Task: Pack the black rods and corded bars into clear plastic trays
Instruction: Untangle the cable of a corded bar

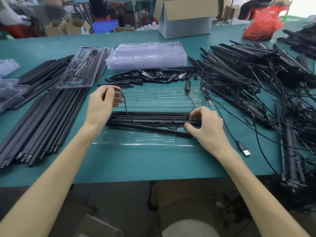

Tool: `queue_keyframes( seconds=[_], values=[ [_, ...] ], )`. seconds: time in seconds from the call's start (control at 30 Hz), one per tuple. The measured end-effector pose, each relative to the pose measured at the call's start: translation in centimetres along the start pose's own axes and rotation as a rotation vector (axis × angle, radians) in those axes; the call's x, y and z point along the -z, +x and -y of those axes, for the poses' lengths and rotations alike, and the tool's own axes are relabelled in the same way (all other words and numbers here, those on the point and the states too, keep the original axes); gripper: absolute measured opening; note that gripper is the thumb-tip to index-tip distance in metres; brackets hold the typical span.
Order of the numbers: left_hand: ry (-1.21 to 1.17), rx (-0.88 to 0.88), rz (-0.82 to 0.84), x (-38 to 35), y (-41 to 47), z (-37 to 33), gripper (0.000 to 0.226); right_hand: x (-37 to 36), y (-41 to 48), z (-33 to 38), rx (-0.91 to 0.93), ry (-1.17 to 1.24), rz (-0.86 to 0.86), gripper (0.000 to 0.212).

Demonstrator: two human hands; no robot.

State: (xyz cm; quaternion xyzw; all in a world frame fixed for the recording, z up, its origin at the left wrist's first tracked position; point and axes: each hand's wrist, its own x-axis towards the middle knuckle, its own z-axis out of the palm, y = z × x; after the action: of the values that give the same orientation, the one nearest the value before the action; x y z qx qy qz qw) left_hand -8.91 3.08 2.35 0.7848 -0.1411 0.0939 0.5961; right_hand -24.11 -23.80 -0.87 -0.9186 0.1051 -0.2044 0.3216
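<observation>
Left hand (104, 100) pinches the cord (125, 103); right hand (203, 124) grips a corded bar (150, 115) in the open tray (162, 100). Left of it, one packed tray (77, 71); right of it, many bars (239, 74) wait.

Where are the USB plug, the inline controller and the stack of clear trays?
USB plug (244, 150): head view, middle of the plug.
inline controller (187, 86): head view, centre of its body.
stack of clear trays (146, 55): head view, top tray's surface.

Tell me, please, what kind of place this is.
Probably a factory packing station: the green work table holds large piles of identical black rods, a stack of clear plastic trays, and an open cardboard box stands at its far edge.
</observation>
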Motion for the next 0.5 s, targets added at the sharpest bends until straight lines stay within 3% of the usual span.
queue_keyframes(
  seconds=[0.13, 0.33, 0.5],
  values=[
    [-0.027, 0.005, 0.139, -1.3, -0.9, -0.6, 0.045, 0.0, 0.0, 0.1, -0.020, 0.020, -0.001, 0.031],
    [0.039, -0.056, 0.230, -1.7, -1.6, -0.2, 0.044, 0.0, -0.5, 0.2, 0.044, -0.036, -0.027, 0.056],
    [-0.022, 0.018, 0.182, -1.9, -1.8, 0.5, 0.043, -0.3, -1.2, 0.9, 0.304, -0.348, -0.220, 0.039]
  ],
)
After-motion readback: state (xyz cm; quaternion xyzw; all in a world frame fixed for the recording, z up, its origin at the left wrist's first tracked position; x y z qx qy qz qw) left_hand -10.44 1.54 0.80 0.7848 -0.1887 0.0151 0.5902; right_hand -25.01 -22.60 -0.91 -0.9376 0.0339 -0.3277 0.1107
